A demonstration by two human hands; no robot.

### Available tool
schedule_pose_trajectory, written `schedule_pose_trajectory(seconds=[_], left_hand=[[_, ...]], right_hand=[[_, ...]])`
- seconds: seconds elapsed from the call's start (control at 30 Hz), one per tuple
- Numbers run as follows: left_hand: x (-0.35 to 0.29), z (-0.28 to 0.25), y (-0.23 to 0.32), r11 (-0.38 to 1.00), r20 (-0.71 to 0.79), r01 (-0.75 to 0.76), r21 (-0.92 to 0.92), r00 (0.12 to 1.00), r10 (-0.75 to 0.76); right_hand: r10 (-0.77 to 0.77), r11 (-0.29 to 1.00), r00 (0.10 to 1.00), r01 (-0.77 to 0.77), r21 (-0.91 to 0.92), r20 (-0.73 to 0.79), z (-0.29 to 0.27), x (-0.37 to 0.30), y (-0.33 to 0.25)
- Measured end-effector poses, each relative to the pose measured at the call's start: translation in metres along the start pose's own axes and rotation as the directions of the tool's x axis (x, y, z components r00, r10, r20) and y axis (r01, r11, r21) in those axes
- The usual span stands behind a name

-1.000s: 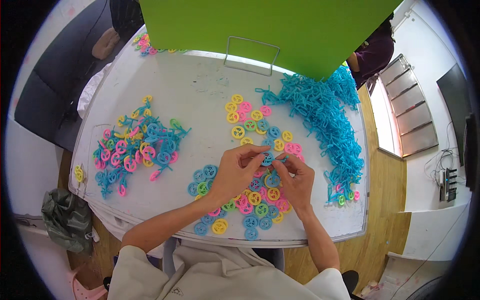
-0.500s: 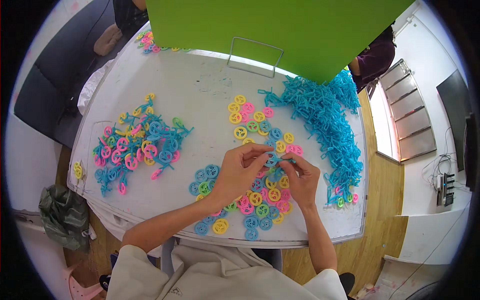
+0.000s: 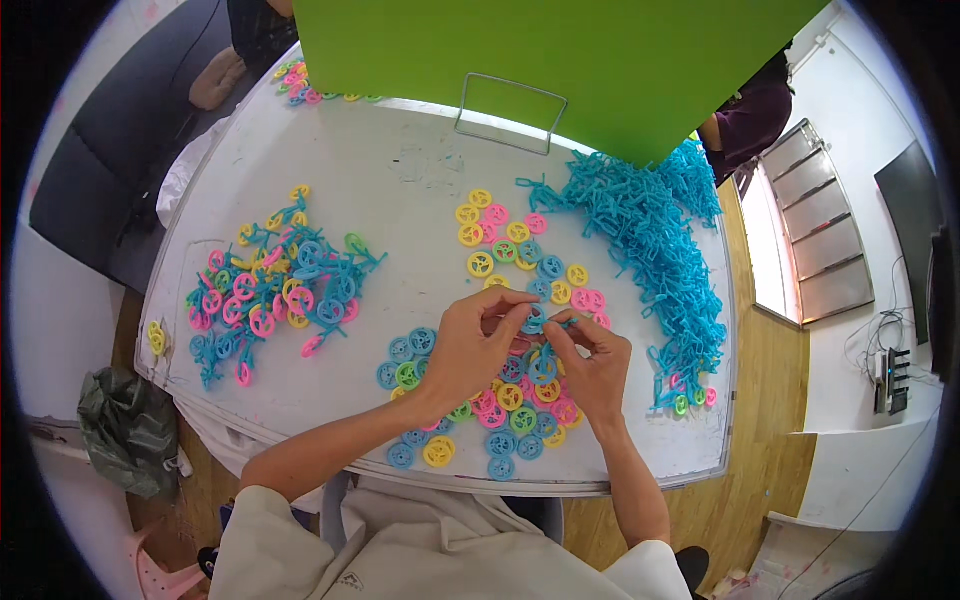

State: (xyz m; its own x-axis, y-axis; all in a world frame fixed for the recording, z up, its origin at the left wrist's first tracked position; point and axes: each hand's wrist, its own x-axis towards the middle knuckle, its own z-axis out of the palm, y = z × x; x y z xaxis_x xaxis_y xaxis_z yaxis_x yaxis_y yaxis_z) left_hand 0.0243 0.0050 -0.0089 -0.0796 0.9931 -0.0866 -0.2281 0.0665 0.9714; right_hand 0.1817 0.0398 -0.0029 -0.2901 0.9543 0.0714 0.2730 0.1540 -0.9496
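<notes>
Over the middle of the table, my left hand [image 3: 470, 345] pinches a small blue plastic spoked wheel [image 3: 535, 320] between thumb and fingertips. My right hand [image 3: 598, 378] is closed on a teal plastic piece [image 3: 567, 322] that meets this wheel; the joint between them is partly covered by fingers. Another blue wheel [image 3: 543, 370] shows just below the fingertips, and I cannot tell whether it is attached to the teal piece. Loose yellow, pink, green and blue wheels [image 3: 510, 397] lie beneath and around both hands.
At the right is a long heap of teal plastic pieces [image 3: 650, 230]. Wheels joined to teal pieces form a pile [image 3: 270, 285] at the left. A green panel [image 3: 560, 70] with a wire handle [image 3: 510, 112] stands at the back. Other people's arms show beyond it.
Both hands have shifted slightly left and down with the wheel and teal piece. The blue wheel below the right fingertips shows more plainly now. The piles look unchanged.
</notes>
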Motion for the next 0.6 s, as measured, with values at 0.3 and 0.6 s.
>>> schedule_pose_trajectory(seconds=[0.3,0.6], left_hand=[[0.004,0.000,-0.003,0.990,0.044,0.130,-0.057,0.991,-0.127],[0.002,0.000,-0.002,0.975,0.060,0.010,0.224,0.998,-0.025]], right_hand=[[-0.117,0.982,0.981,0.137,-0.127,0.157,-0.019,0.008,0.004],[-0.095,0.976,0.982,0.124,-0.180,0.162,-0.021,0.006,-0.001]])
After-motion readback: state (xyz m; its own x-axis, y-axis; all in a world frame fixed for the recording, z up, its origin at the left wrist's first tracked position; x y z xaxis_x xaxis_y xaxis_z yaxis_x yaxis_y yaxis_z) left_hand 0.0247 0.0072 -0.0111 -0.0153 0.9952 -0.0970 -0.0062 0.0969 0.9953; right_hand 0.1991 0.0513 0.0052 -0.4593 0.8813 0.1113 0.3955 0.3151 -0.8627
